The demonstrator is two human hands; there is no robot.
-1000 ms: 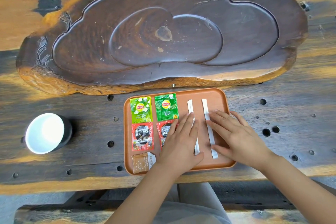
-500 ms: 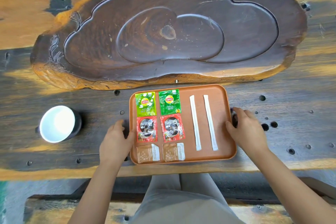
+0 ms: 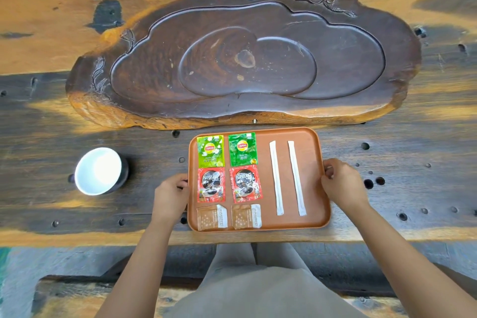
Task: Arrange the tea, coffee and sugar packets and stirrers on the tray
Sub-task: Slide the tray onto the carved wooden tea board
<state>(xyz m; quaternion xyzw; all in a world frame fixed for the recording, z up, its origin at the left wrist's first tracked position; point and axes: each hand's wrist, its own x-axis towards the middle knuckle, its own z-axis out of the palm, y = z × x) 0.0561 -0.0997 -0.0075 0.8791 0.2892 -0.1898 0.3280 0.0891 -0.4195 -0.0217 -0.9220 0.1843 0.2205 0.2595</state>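
The orange tray [image 3: 312, 160] sits on the near edge of the wooden desk [image 3: 426, 188], just in front of the carved dark tea board [image 3: 245, 59]. The left hand [image 3: 170, 196] curls its fingers around the tray's left rim, and the right hand [image 3: 343, 183] grips the right rim the same way.

On the tray's left half, two green Lipton tea packets [image 3: 210, 151] lie at the far end. Two red Nescafe coffee packets [image 3: 211, 184] lie below them, and two brown sugar packets [image 3: 211, 217] lie nearest. Two white wrapped stirrers [image 3: 276, 178] lie side by side on the right half, running near to far.

The layout looks complete, so the step in hand seems to be squaring or shifting the tray. To do it well, keep the tray flat and move both rims evenly. The light packets and stirrers could slide out of their rows. A white cup [image 3: 99, 170] stands well to the left, clear of any move.
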